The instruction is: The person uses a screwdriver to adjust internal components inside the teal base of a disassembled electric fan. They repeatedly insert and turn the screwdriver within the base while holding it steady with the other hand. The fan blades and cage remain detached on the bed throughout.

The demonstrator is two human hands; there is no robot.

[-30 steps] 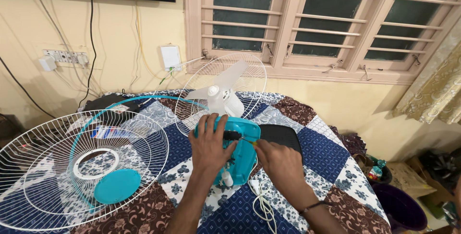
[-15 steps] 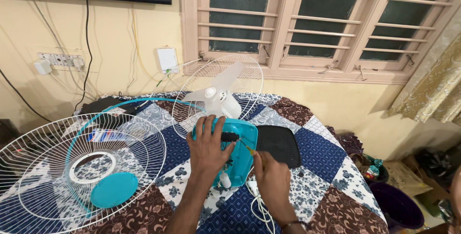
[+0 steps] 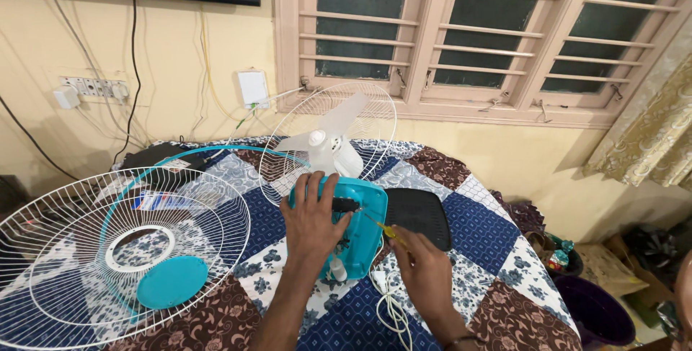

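Quilted bed carries a teal fan base (image 3: 360,232), lying centre. Left hand (image 3: 311,223) presses flat on it, fingers spread. Right hand (image 3: 425,272), fingers clamped on a screwdriver (image 3: 376,225), drives a base screw. Beside the base lies a black cover (image 3: 418,215); farther left, the white grille (image 3: 108,250).

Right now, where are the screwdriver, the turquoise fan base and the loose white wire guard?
screwdriver (image 3: 382,229), head view, on its yellow handle.
turquoise fan base (image 3: 366,239), head view, on its flat underside.
white wire guard (image 3: 65,250), head view, on its wire spokes at left.
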